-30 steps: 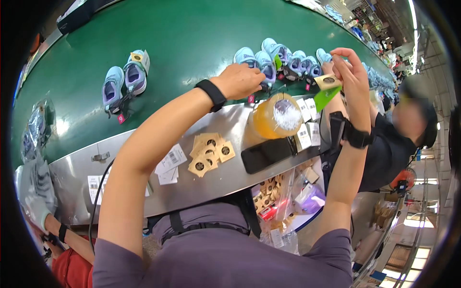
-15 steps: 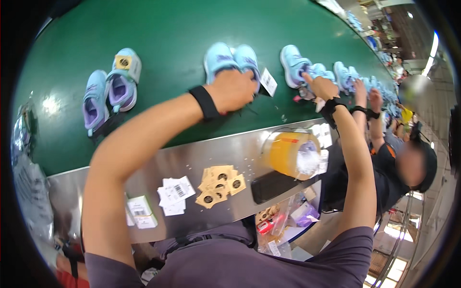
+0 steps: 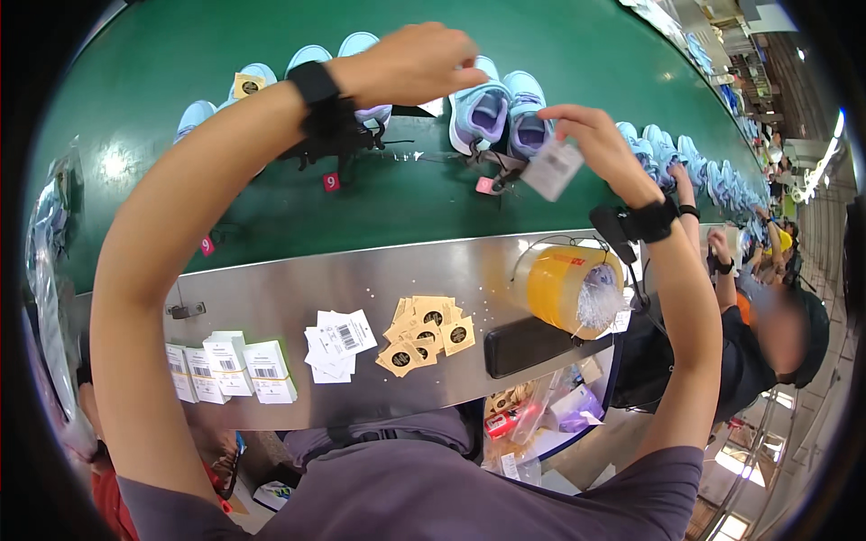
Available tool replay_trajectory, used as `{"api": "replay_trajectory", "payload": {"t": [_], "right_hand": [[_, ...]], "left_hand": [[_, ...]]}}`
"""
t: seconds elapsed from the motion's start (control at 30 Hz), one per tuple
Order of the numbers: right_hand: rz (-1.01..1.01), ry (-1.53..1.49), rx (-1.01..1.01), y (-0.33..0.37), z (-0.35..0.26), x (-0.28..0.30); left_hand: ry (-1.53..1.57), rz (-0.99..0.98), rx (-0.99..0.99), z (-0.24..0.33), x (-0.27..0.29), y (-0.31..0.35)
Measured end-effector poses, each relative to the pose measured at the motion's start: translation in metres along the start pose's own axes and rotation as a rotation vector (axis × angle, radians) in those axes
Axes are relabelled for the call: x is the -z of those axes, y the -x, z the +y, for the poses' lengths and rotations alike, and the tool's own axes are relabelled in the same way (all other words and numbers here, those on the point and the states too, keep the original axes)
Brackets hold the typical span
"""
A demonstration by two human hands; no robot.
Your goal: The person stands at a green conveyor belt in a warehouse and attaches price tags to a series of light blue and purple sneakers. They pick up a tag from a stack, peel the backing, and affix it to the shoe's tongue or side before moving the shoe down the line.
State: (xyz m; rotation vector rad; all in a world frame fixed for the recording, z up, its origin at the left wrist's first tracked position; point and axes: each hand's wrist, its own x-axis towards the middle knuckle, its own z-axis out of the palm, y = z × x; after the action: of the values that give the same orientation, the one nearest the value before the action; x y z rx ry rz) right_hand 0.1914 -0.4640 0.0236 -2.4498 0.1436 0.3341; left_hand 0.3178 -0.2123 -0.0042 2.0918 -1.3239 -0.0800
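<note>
Right hand (image 3: 603, 155) pinches a white tag (image 3: 552, 169) near far shoes (image 3: 526, 104); left hand's (image 3: 419, 65) grip I cannot tell. Likely tagging; next needs steadiness.

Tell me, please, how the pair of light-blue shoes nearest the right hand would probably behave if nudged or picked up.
The light-blue shoes would probably slide rather than tip, since they stand sole-down on the green table. Their lilac linings look padded, so may give slightly when pinched.

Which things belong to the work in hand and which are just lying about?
Likely in use:
- pale-blue sneakers
- white tag by the right hand
- loose barcode tags
- brown square tags

Likely lying about:
- black phone
- purple packet
- red packet
</note>
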Motion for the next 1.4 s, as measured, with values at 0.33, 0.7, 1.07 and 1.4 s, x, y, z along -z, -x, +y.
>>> {"api": "replay_trajectory", "payload": {"t": [0.33, 0.7, 1.07, 1.4], "right_hand": [[0.129, 0.852, 0.076, 0.005, 0.041, 0.021], [0.311, 0.692, 0.203, -0.045, 0.04, -0.011], [0.284, 0.468, 0.319, -0.056, 0.049, -0.01], [0.159, -0.123, 0.13, -0.063, 0.032, 0.011]], "left_hand": [[0.234, -0.181, 0.086, 0.0, -0.1, -0.108], [0.307, -0.276, 0.258, 0.005, -0.091, -0.108], [0.55, -0.116, 0.398, 0.006, -0.085, -0.087], [0.805, 0.002, 0.467, 0.013, -0.071, -0.079]]}}
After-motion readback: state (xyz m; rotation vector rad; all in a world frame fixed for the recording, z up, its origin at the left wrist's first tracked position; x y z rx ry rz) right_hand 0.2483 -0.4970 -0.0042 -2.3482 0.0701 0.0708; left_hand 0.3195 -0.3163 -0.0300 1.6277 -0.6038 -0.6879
